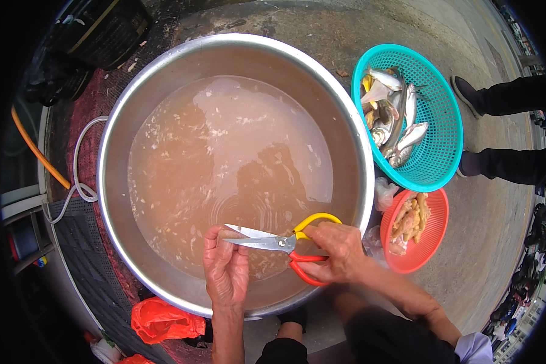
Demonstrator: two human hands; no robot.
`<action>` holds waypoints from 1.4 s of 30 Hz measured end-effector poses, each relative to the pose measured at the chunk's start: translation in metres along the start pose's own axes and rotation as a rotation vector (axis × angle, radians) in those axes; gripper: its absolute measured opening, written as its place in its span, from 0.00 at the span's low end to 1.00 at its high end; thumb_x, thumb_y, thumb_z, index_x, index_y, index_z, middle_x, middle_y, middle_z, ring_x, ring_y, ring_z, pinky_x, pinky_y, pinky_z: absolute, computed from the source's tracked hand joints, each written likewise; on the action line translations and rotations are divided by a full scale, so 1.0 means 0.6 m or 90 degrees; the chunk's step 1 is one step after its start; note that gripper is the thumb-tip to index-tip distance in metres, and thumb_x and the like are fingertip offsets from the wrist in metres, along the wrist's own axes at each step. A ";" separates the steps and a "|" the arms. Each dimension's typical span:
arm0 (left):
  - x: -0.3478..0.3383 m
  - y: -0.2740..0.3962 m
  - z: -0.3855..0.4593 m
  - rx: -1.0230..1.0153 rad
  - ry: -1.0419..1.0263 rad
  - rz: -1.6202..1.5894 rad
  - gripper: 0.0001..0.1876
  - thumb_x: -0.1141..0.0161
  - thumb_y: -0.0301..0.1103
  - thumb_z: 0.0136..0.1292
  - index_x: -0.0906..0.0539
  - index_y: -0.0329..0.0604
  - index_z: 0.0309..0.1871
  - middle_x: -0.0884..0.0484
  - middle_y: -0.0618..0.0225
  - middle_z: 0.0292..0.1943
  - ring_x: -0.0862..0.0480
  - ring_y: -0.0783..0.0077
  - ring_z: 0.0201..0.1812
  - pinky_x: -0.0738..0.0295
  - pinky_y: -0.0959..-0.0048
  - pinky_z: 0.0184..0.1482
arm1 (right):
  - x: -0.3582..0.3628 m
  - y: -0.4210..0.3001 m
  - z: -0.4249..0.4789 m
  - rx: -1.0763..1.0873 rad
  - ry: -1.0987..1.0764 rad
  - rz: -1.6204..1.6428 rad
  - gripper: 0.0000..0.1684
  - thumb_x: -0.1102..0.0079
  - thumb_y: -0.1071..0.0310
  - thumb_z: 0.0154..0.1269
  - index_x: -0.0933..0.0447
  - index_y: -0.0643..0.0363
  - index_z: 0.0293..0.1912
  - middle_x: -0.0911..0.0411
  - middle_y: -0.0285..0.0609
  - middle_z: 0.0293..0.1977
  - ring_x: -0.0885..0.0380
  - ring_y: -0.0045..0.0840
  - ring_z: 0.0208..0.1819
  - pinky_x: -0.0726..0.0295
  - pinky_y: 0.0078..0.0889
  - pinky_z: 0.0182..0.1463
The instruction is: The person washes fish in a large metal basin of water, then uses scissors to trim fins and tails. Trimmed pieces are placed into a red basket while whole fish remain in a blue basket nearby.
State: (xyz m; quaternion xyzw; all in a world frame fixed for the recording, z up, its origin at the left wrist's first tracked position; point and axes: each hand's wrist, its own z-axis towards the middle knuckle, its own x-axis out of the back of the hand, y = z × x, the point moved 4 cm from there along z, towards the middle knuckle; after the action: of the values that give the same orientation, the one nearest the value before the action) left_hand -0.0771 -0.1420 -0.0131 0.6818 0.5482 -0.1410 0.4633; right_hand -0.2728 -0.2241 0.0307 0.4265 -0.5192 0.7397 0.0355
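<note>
My right hand grips a pair of scissors with one yellow and one red handle. The blades stand slightly apart and point left. At their tips is my left hand, palm turned up, with fingers curled and the thumb against or close beside the lower blade. Whether anything small sits between those fingertips is hidden. Both hands are above the near side of a large round metal basin. Cloudy brownish water with many pale floating bits partly fills it.
Several fish lie in a turquoise plastic basket right of the basin. Below it, a red plastic basket holds pale yellowish meat pieces. A red plastic bag, a white hose and dark buckets are on the left. Another person's legs stand at right.
</note>
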 end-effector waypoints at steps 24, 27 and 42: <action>0.008 -0.001 0.006 0.025 -0.020 -0.024 0.18 0.41 0.20 0.64 0.28 0.42 0.56 0.22 0.58 0.51 0.23 0.70 0.52 0.28 0.69 0.58 | -0.002 0.009 -0.001 -0.042 -0.063 0.051 0.26 0.25 0.59 0.47 0.21 0.62 0.44 0.24 0.42 0.22 0.22 0.33 0.22 0.25 0.33 0.24; 0.008 0.000 0.006 0.021 -0.020 -0.020 0.18 0.41 0.20 0.64 0.27 0.42 0.56 0.22 0.58 0.50 0.23 0.70 0.52 0.28 0.69 0.57 | -0.004 0.012 -0.003 -0.037 -0.063 0.054 0.26 0.25 0.59 0.47 0.21 0.62 0.44 0.25 0.42 0.21 0.23 0.32 0.21 0.26 0.32 0.23; -0.009 0.004 0.007 0.024 0.004 0.020 0.13 0.42 0.23 0.65 0.26 0.40 0.53 0.22 0.61 0.44 0.23 0.69 0.46 0.27 0.68 0.50 | -0.006 0.020 -0.007 -0.078 -0.016 0.137 0.22 0.26 0.62 0.51 0.20 0.65 0.42 0.22 0.48 0.24 0.21 0.36 0.23 0.23 0.31 0.26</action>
State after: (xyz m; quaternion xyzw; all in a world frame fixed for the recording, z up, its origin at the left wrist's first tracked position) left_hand -0.0756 -0.1484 -0.0108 0.6995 0.5360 -0.1414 0.4511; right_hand -0.2788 -0.2248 0.0189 0.3746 -0.6063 0.7011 -0.0243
